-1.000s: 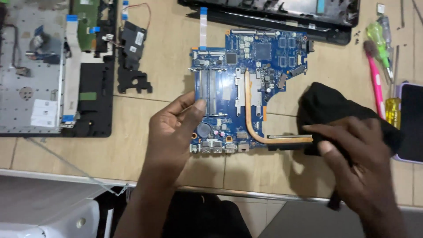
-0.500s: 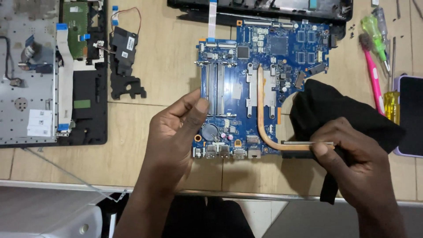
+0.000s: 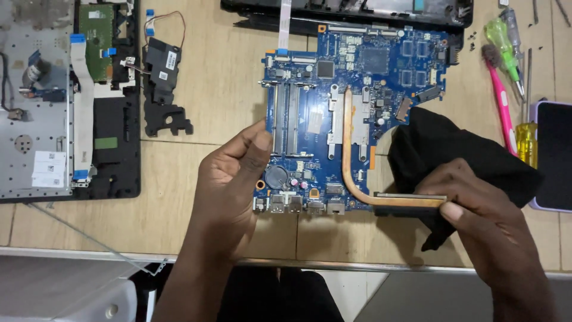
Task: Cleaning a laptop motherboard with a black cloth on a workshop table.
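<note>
The wooden tabletop (image 3: 220,89) fills most of the view, its near edge running across the bottom just past the wrists, with a bare stretch of wood between the opened laptop base (image 3: 59,101) at the far left and the blue circuit board (image 3: 351,119) in the middle. That base runs off the left edge; a dark laptop shell (image 3: 357,12) lies along the top edge, just beyond the board. The board lies flat, its lower edge with the ports close to the tabletop's near edge, and a copper pipe (image 3: 348,161) curves down it to a fin block at the lower right. A black cloth (image 3: 453,155) lies against the board's right side. The left hand (image 3: 232,179) is clamped on the board's left edge, thumb on top. The right hand (image 3: 476,209) pinches the cloth at the end of the fin block. A small black speaker piece (image 3: 164,89) sits in the open wood left of the board. At the right edge, crowded together, lie a phone (image 3: 557,155), a pink toothbrush (image 3: 500,101) and a green screwdriver (image 3: 506,42).
</note>
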